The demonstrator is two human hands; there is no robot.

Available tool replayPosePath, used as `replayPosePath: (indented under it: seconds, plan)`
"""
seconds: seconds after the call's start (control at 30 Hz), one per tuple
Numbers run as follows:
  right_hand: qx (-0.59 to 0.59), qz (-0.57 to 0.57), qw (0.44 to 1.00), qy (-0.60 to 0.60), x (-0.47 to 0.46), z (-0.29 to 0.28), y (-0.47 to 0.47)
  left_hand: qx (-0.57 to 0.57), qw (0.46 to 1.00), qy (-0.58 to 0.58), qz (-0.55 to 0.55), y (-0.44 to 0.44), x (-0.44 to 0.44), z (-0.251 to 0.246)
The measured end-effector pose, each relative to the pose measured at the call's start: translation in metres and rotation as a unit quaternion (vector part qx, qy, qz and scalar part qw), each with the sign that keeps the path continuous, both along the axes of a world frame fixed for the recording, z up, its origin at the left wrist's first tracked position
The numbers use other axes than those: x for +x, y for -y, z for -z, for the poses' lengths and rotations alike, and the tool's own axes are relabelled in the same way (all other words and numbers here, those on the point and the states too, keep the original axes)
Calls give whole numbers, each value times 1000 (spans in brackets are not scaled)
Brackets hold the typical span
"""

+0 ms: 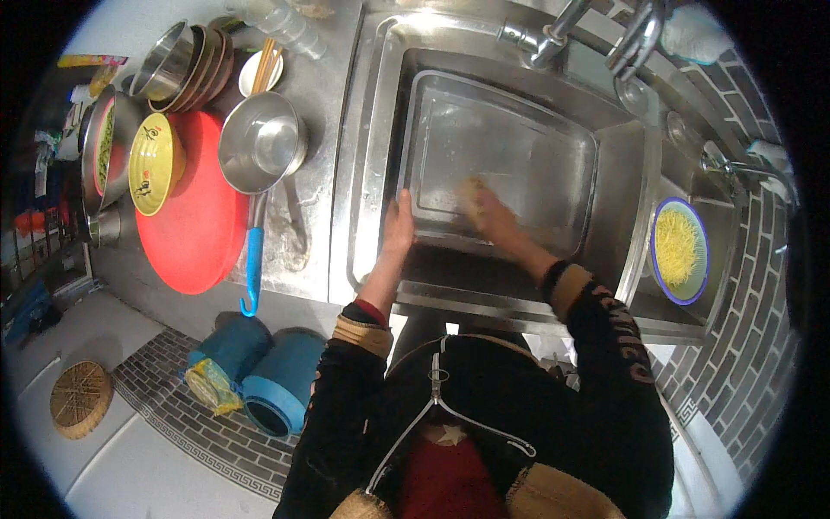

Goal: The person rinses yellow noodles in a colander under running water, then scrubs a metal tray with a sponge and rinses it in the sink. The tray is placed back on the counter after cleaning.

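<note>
A rectangular stainless steel tray [519,139] sits inside the sink basin [626,168], its inner surface wet and shiny. My left hand [399,224] holds the tray's left rim near the front corner, thumb on top and the other fingers mostly hidden. Over the tray's lower middle, my right hand [498,217] is blurred by motion. It presses a yellowish sponge or cloth [475,191] to the metal; which of the two I cannot tell.
Left on the steel counter are a blue-handled ladle [262,143], a yellow bowl [154,165], a round red board [201,253] and stacked metal bowls [168,58]. A faucet [551,42] stands behind the basin. Right, a basket of yellow shreds [677,250] sits in another basin.
</note>
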State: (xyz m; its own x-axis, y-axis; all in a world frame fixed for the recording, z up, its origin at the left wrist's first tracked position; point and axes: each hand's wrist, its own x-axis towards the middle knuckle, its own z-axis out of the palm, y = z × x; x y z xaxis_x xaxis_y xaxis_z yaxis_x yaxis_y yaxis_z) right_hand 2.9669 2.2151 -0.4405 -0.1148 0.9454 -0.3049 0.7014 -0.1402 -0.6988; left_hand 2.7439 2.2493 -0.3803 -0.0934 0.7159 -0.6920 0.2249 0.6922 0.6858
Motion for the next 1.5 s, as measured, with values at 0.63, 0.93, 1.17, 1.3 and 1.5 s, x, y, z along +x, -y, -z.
replayPosePath:
  seconds: [0.63, 0.93, 1.17, 1.3, 1.5]
  plan:
    - [-172, 32, 935, 308, 156, -57, 110, -52, 997, 46, 20, -4, 2, -29]
    - [41, 330, 943, 7, 176, -94, 108, -44, 990, 119, 53, -9, -8, -49]
    - [34, 364, 930, -46, 169, -88, 94, -66, 984, 163, 14, 8, -35, -101]
    - [36, 347, 935, -63, 181, -81, 68, 17, 987, 159, 34, 13, -31, -153]
    - [13, 237, 969, 69, 193, -65, 36, 242, 961, 79, 105, -11, -13, -251]
